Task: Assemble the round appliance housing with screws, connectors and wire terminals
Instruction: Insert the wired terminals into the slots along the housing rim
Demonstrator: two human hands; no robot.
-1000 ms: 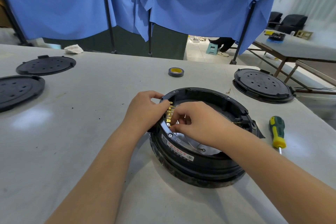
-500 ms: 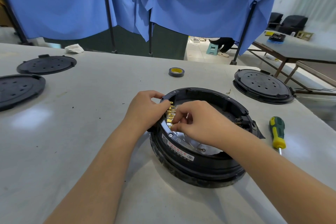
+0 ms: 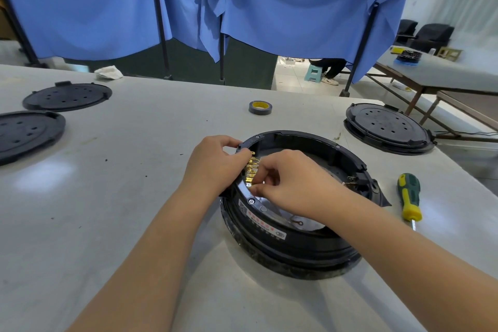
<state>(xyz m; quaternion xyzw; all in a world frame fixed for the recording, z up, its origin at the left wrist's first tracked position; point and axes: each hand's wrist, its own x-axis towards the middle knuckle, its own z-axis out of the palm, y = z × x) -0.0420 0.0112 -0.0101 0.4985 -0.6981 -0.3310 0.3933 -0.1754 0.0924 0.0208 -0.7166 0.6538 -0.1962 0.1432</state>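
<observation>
- 2 hands at work on the round housing (image 3: pixel 293 226), which sits on the white table (image 3: pixel 107 197) right in front of us, open side up.
- Left hand (image 3: pixel 213 167) curls over the near-left rim, fingers gripping it beside the row of brass terminals (image 3: pixel 252 168).
- Right hand (image 3: pixel 293 183) pinches at the lowest terminal; we cannot tell what is between the fingertips.
- Risk: sideways force could bend a thin tab.
- Risk: a half-seated connector could work loose.
- Risk: housing could slide if our left grip eases.
- Screwdriver (image 3: pixel 409 197) lies unused, well right of the housing.
</observation>
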